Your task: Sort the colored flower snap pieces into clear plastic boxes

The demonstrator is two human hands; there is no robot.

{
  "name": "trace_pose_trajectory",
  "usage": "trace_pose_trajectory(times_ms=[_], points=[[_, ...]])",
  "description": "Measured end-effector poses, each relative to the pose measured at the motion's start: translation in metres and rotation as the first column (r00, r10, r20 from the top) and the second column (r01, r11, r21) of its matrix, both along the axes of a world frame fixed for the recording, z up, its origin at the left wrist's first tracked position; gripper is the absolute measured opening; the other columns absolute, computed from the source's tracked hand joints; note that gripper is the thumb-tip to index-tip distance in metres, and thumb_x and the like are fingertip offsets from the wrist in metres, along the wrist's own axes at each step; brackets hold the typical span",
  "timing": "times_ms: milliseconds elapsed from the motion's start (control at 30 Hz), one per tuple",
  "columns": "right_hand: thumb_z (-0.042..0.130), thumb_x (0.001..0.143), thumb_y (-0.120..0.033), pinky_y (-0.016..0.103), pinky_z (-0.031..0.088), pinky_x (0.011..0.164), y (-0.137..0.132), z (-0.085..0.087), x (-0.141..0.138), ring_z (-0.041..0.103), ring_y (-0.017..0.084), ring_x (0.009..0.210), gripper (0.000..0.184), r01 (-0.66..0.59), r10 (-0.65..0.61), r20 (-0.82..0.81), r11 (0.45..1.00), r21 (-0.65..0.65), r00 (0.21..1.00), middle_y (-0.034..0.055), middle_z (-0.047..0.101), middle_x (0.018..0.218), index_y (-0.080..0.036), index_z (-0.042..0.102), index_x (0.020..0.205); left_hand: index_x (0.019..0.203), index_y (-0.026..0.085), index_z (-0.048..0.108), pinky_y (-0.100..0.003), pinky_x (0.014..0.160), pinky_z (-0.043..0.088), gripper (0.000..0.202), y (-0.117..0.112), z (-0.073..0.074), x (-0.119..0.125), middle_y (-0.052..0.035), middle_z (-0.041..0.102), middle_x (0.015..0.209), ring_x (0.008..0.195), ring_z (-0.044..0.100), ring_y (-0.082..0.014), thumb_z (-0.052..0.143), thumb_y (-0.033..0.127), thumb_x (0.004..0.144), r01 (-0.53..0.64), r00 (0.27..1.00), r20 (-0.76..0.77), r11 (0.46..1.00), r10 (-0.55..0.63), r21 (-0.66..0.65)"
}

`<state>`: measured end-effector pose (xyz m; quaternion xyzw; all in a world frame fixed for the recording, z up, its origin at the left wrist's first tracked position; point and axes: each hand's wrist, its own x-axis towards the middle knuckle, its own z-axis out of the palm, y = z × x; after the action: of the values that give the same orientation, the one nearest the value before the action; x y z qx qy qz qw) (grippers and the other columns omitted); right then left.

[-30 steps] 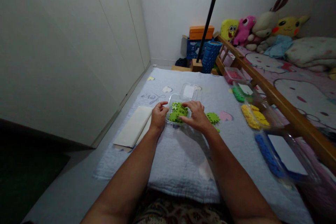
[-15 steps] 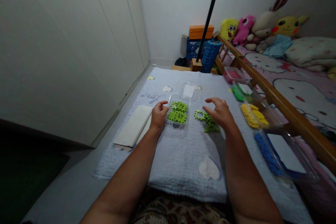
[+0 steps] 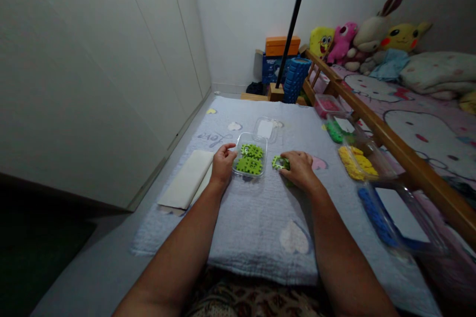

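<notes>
My left hand (image 3: 223, 164) is curled at the left side of a clear plastic box (image 3: 265, 163), thumb and fingers against its wall. Inside the box lie several lime-green interlocking toy pieces (image 3: 249, 165) with notched edges. To the right of the box, my right hand (image 3: 300, 171) closes over more lime-green interlocking pieces (image 3: 276, 162) on the cloth. A square piece with an open middle shows past the fingertips; the hand hides most of the others. Behind the box is a clear lid (image 3: 266, 129) with a white label.
Clear boxes hold blue (image 3: 375, 218), yellow (image 3: 357, 162), green (image 3: 334, 131) and pink (image 3: 327, 104) pieces along the right edge, beside a wooden bed rail (image 3: 372, 119). Left of my left hand lies a folded cream sheet (image 3: 188, 178). A black pole (image 3: 293, 25) stands behind the table.
My right hand has come down and left from above the loose green pieces, and its fingers have closed over them. The left hand stays at the box.
</notes>
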<state>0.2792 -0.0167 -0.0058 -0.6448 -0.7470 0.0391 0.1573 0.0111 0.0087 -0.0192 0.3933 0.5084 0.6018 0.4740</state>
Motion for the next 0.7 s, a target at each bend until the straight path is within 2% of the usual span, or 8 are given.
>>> trace_pose_trajectory(times_ms=[167, 267, 400, 567, 700], points=[[0.077, 0.082, -0.03, 0.05, 0.04, 0.103, 0.003, 0.015, 0.0, 0.058, 0.036, 0.119, 0.034, 0.032, -0.022, -0.147, 0.997, 0.069, 0.989, 0.0128, 0.075, 0.124, -0.025, 0.075, 0.116, 0.102, 0.016, 0.07, -0.025, 0.059, 0.032, 0.043, 0.0, 0.0, 0.0, 0.0093, 0.043, 0.061, 0.056, 0.039, -0.0105, 0.074, 0.037, 0.065, 0.004, 1.0, 0.006, 1.0, -0.004, -0.002], [0.076, 0.085, -0.032, 0.05, 0.039, 0.105, 0.003, 0.031, -0.016, 0.058, 0.035, 0.123, 0.03, -0.075, 0.096, -0.213, 0.992, 0.102, 0.972, 0.0116, 0.074, 0.124, -0.025, 0.075, 0.115, 0.102, 0.016, 0.07, -0.024, 0.058, 0.031, 0.041, 0.0, -0.001, 0.0, 0.0093, 0.043, 0.061, 0.056, 0.038, -0.0101, 0.074, 0.037, 0.066, -0.001, 1.0, -0.003, 1.0, 0.001, 0.0], [0.078, 0.086, -0.031, 0.053, 0.035, 0.112, 0.003, 0.047, -0.056, 0.055, 0.034, 0.128, 0.028, -0.243, 0.253, -0.189, 0.967, 0.075, 0.949, 0.0103, 0.074, 0.128, -0.026, 0.076, 0.114, 0.103, 0.017, 0.07, -0.024, 0.057, 0.03, 0.042, 0.0, -0.002, -0.001, 0.0092, 0.044, 0.062, 0.055, 0.039, -0.0102, 0.075, 0.037, 0.066, 0.017, 1.0, 0.009, 1.0, -0.017, -0.007], [0.081, 0.085, -0.033, 0.056, 0.033, 0.116, 0.004, 0.047, -0.094, 0.055, 0.035, 0.129, 0.034, -0.321, 0.321, -0.13, 0.947, 0.02, 0.938, 0.0116, 0.074, 0.13, -0.025, 0.075, 0.118, 0.103, 0.017, 0.068, -0.024, 0.056, 0.03, 0.043, 0.0, -0.002, -0.001, 0.0103, 0.041, 0.061, 0.054, 0.036, -0.0097, 0.075, 0.037, 0.066, 0.018, 1.0, 0.023, 1.0, -0.018, -0.002], [0.077, 0.089, -0.037, 0.055, 0.037, 0.113, 0.003, 0.043, -0.088, 0.056, 0.035, 0.129, 0.034, -0.31, 0.311, -0.172, 0.95, 0.034, 0.935, 0.012, 0.073, 0.134, -0.027, 0.073, 0.121, 0.103, 0.017, 0.069, -0.024, 0.057, 0.031, 0.043, 0.0, -0.001, -0.001, 0.0102, 0.042, 0.061, 0.054, 0.037, -0.0098, 0.076, 0.038, 0.066, 0.024, 0.999, 0.03, 1.0, -0.024, -0.009]])
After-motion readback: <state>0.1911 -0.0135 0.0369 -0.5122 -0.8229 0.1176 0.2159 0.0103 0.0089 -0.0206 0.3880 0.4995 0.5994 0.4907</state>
